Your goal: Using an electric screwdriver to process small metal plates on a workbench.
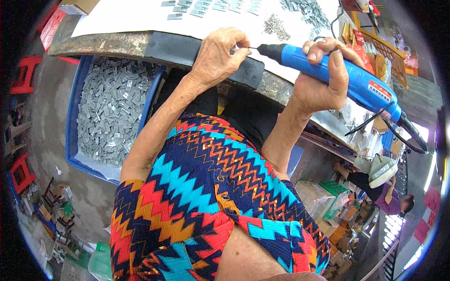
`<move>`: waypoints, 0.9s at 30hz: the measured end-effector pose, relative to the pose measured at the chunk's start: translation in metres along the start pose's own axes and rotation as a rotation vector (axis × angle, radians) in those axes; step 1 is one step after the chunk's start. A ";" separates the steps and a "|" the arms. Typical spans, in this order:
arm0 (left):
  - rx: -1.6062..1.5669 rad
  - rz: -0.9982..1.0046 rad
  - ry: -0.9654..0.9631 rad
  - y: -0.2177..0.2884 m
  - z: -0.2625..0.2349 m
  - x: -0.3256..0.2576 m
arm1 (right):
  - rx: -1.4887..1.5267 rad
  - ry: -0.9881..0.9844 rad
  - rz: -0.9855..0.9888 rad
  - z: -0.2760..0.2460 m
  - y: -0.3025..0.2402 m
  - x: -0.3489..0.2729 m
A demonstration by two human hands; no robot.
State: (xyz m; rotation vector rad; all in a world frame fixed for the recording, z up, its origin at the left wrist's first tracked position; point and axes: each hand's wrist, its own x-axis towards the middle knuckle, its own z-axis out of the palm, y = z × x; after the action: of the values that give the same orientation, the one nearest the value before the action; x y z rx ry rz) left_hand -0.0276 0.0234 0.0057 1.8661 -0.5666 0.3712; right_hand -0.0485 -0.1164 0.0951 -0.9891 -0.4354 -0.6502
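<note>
Blue electric screwdriver, right hand gripping

glossy blue plastic electric screwdriver; dull grey metal pieces fill the blue plastic crate; worn, rough workbench edge.

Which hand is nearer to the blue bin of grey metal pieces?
Left. The left hand pinches at the tool's tip, just right of the blue bin. The right hand grips the blue power tool, farther right.
</note>
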 end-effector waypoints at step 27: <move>0.003 0.037 -0.040 -0.002 0.000 -0.001 | -0.056 0.013 0.042 0.003 -0.001 0.001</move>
State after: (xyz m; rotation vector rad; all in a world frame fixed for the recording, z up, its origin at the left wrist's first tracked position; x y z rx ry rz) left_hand -0.0271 0.0240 0.0033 1.8719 -0.6289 0.3598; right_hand -0.0490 -0.1146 0.0976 -1.0436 -0.3857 -0.6329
